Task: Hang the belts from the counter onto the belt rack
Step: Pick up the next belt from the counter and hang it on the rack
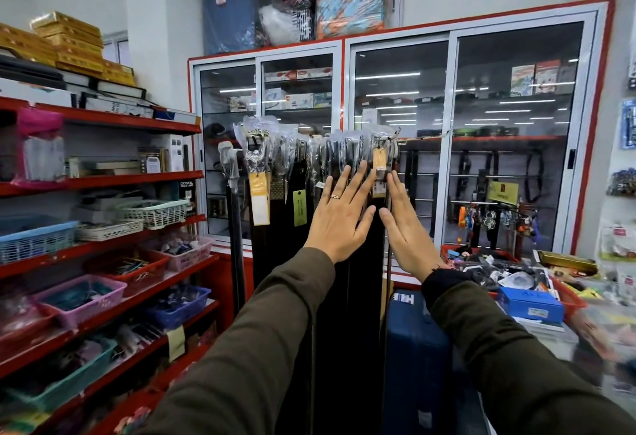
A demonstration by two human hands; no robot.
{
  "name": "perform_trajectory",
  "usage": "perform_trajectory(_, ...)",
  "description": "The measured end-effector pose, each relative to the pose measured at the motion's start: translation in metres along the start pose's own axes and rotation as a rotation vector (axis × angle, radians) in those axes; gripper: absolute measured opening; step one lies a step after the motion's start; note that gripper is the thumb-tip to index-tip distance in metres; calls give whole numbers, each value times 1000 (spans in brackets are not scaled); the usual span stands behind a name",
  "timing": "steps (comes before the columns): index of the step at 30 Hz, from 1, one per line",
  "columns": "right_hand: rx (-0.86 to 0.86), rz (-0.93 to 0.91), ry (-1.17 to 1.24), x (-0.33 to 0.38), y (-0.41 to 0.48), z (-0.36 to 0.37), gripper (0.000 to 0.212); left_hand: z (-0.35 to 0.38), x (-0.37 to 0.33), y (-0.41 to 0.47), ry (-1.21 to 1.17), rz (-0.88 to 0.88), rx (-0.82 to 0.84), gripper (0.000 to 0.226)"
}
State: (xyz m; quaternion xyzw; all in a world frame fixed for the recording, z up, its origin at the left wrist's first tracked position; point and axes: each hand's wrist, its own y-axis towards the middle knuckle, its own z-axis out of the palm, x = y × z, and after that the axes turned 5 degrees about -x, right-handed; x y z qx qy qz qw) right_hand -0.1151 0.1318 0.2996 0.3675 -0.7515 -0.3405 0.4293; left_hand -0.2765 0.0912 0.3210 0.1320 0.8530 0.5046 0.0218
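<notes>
Several dark belts (275, 228) hang side by side from the belt rack (395, 137), their buckles wrapped in clear plastic and some with yellow or green tags. My left hand (340, 217) is flat and open, fingers spread, laid against the hanging belts just below the buckles. My right hand (404, 224) is also flat and open, right beside it, against the rightmost belts under an orange tag (379, 158). Neither hand holds anything. The lower parts of the belts are hidden behind my sleeves.
Red shelves (103, 180) with baskets of small goods line the left. A glass-fronted cabinet (454, 142) stands behind the rack. A blue suitcase (416, 348) stands below my right arm. The counter (537, 297) at the right is piled with boxes and packets.
</notes>
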Motion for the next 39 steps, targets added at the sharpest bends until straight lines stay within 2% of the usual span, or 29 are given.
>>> perform_trajectory(7, -239, -108, -63, 33, -2, 25, 61, -40, 25, -18, 96, -4, -193, 62)
perform_trajectory(11, -200, -192, 18, 65, 7, 53, 61, -72, 60, -28, 129, -51, -275, 61)
perform_trajectory(15, -90, -275, 15, 96, 15, 85, 63, -91, 95, -50, 57, -106, -327, 60)
perform_trajectory(20, 24, -340, -91, 114, 16, 126, 67, -94, 128, -73, 30, -132, -266, 58)
perform_trajectory(30, 49, -205, -269, 110, 29, 152, 74, -74, 160, -62, 32, -92, -56, 61)
perform_trajectory(37, 59, -206, -290, 112, 22, 143, 76, -66, 147, -68, 39, -118, -111, 66)
perform_trajectory(39, 15, -198, -316, 108, 16, 126, 76, -69, 135, -69, 60, -107, -164, 67)
